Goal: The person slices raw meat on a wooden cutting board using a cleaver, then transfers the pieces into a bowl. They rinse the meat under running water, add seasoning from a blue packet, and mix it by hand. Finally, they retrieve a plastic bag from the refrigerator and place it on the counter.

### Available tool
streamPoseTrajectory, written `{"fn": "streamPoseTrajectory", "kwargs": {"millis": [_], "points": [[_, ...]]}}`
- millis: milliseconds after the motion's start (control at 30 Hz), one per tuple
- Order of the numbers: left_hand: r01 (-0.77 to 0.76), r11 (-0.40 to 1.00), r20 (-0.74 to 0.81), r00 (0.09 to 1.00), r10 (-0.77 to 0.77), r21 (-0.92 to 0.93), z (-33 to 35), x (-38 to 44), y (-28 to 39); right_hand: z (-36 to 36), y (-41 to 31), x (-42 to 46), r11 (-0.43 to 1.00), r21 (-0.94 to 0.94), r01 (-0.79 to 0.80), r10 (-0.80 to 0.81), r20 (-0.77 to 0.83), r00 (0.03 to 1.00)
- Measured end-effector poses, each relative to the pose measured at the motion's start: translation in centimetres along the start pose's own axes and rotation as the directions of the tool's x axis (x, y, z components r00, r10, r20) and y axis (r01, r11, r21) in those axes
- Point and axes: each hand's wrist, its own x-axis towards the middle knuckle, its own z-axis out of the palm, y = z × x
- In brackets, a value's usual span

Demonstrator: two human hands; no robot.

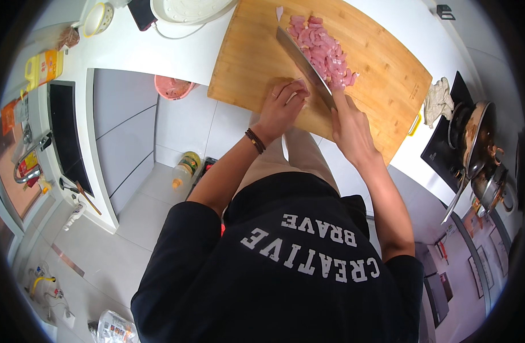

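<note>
On a large bamboo cutting board (pixel 249 55) lies a pile of sliced raw meat (pixel 324 51), with one separate pale slice (pixel 279 13) near the far edge. My right hand (pixel 353 126) grips a cleaver (pixel 305 64), its broad blade slanting up-left along the pile's left side. Left of the blade, my left hand (pixel 284 105) rests near the board's front edge, fingers curled on a small piece of raw meat (pixel 303 88). The fingers partly cover that piece, and the cleaver's handle is hidden in my right hand.
A white basket (pixel 193 9) and a phone (pixel 142 13) with a cable sit beyond the board's left side. To the right are a cloth (pixel 438 102), a black cooktop (pixel 438 150) and pans (pixel 479 137). A pink bin (pixel 173 88) stands below the counter.
</note>
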Motion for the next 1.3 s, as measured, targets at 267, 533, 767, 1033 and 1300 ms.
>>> {"fn": "streamPoseTrajectory", "kwargs": {"millis": [267,533,767,1033,1300], "points": [[-0.007,1.000,0.006,1.000,0.007,-0.023,0.6,0.1,-0.8,0.1,-0.1,-2.6,0.997,-0.022,-0.076,0.078,0.088,0.993],[-0.078,0.997,0.050,0.996,0.077,0.009,0.6,0.5,-1.6,0.6,0.4,-3.2,0.994,-0.015,-0.106,0.108,0.126,0.986],[-0.056,0.998,0.054,0.997,0.055,0.013,0.7,0.7,-2.6,3.1,-0.1,-0.1,0.996,-0.082,-0.034,0.049,0.185,0.981],[-0.053,0.998,0.062,0.997,0.050,0.041,-0.2,1.9,-3.4,2.2,0.6,2.7,0.995,-0.102,0.014,0.006,0.196,0.981],[-0.056,0.998,0.105,0.993,0.056,-0.005,0.3,1.0,-2.8,3.3,0.1,4.2,0.997,-0.030,0.075,-0.072,0.086,0.994]]}}
